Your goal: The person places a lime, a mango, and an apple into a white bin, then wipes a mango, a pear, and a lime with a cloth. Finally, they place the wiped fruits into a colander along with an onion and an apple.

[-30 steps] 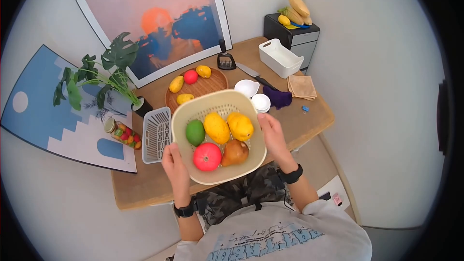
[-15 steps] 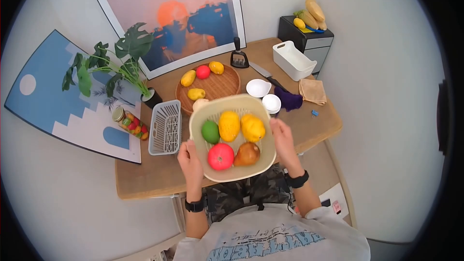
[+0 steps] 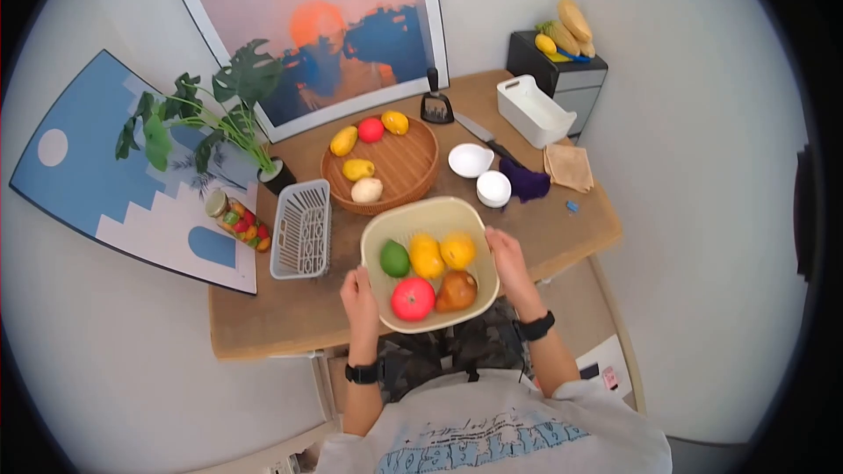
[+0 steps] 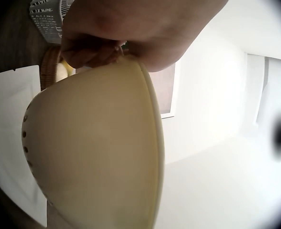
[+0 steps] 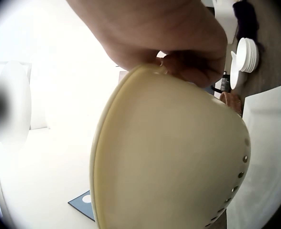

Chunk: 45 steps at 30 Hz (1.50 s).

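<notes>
A cream plastic colander (image 3: 386, 228) is held between two hands near the table's front edge. Inside lie a green mango-like fruit (image 3: 394, 258), two yellow fruits (image 3: 427, 255), a red round fruit (image 3: 413, 298) and a brown pear (image 3: 457, 290). My left hand (image 3: 360, 303) grips the left rim, its fingers curled at the edge in the left wrist view. On the opposite side, my right hand (image 3: 514, 268) pinches the rim; the right wrist view shows those fingers (image 5: 197, 71) tucked under it. A white flat surface (image 4: 14, 119) shows beneath the colander in both wrist views.
Behind the colander sits a round wicker tray (image 3: 404, 167) with several fruits. A grey basket (image 3: 301, 233) and a jar (image 3: 237, 221) stand left, near a potted plant (image 3: 277, 175). White bowls (image 3: 493, 189), a knife (image 3: 479, 129), purple cloth (image 3: 525, 179) and white bin (image 3: 534, 110) are right.
Both hands have brought the colander down and closer to the body, away from the wicker tray. A pale, rounded item on that tray has come into full view. The head view has shifted slightly.
</notes>
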Each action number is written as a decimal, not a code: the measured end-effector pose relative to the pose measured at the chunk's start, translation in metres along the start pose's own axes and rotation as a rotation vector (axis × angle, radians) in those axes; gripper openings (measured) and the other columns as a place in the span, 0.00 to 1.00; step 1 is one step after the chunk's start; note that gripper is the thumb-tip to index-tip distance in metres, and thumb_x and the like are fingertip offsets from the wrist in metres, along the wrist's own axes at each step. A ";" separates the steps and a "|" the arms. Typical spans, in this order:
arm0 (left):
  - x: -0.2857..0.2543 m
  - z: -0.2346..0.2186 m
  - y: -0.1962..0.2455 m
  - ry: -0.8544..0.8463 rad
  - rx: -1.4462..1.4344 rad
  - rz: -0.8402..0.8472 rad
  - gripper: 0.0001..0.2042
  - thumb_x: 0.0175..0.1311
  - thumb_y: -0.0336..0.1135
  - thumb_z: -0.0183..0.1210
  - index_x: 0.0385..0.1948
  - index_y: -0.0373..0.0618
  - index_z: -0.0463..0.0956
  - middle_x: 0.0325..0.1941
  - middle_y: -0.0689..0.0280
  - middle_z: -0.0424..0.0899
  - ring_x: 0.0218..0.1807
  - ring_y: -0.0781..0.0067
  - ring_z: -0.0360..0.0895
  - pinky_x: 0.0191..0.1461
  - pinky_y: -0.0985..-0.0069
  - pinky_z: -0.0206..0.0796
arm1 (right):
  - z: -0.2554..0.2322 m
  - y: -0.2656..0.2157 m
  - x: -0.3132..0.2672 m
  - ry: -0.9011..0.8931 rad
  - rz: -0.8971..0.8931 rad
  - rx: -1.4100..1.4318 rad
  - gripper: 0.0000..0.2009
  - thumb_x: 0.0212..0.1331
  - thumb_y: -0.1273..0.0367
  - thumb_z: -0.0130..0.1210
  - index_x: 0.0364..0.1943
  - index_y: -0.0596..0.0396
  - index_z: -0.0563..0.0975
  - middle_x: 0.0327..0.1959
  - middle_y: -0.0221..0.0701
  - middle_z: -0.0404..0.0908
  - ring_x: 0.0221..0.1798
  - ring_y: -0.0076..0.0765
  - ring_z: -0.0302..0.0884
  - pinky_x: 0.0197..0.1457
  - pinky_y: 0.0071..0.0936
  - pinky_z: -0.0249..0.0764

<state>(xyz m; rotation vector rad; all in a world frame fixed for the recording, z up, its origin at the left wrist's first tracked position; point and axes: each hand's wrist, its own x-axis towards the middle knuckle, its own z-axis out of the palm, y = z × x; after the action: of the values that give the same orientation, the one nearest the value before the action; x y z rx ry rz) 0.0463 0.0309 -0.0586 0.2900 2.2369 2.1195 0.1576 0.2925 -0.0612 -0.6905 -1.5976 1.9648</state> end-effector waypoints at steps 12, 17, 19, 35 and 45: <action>0.022 0.012 0.021 0.035 0.126 0.186 0.17 0.82 0.37 0.52 0.30 0.35 0.69 0.24 0.67 0.68 0.31 0.77 0.63 0.36 0.71 0.62 | -0.001 -0.003 0.027 -0.019 -0.053 -0.205 0.20 0.80 0.59 0.52 0.30 0.58 0.75 0.26 0.19 0.71 0.33 0.14 0.65 0.38 0.21 0.66; 0.012 0.014 -0.012 0.037 0.178 0.072 0.19 0.82 0.38 0.52 0.27 0.36 0.68 0.23 0.68 0.67 0.30 0.79 0.62 0.34 0.71 0.60 | -0.009 0.002 0.010 -0.023 -0.056 -0.242 0.20 0.79 0.59 0.53 0.29 0.59 0.75 0.24 0.19 0.71 0.31 0.15 0.65 0.36 0.23 0.66; 0.016 0.011 0.011 0.012 0.085 0.064 0.19 0.82 0.38 0.52 0.26 0.36 0.68 0.23 0.70 0.67 0.30 0.80 0.62 0.33 0.72 0.59 | -0.002 -0.019 0.014 -0.023 -0.079 -0.216 0.20 0.79 0.59 0.52 0.29 0.58 0.74 0.25 0.19 0.71 0.31 0.15 0.65 0.35 0.23 0.66; 0.016 -0.002 -0.030 0.005 0.509 0.055 0.13 0.76 0.37 0.55 0.32 0.36 0.75 0.25 0.51 0.76 0.30 0.48 0.76 0.37 0.58 0.68 | -0.004 0.049 0.015 0.029 -0.088 -0.616 0.19 0.76 0.58 0.53 0.36 0.62 0.76 0.29 0.52 0.78 0.32 0.55 0.79 0.39 0.44 0.73; 0.012 0.021 0.026 -0.102 0.819 0.571 0.11 0.64 0.37 0.67 0.43 0.43 0.79 0.44 0.57 0.81 0.49 0.51 0.77 0.55 0.57 0.65 | 0.007 0.046 0.012 -0.014 0.002 -0.539 0.18 0.76 0.57 0.52 0.39 0.62 0.77 0.30 0.49 0.79 0.32 0.46 0.77 0.42 0.39 0.74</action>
<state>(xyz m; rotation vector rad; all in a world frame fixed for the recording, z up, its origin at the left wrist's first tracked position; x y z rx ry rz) 0.0408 0.0552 -0.0326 1.1387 3.0907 1.1248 0.1404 0.2870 -0.1062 -0.8760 -2.1588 1.5390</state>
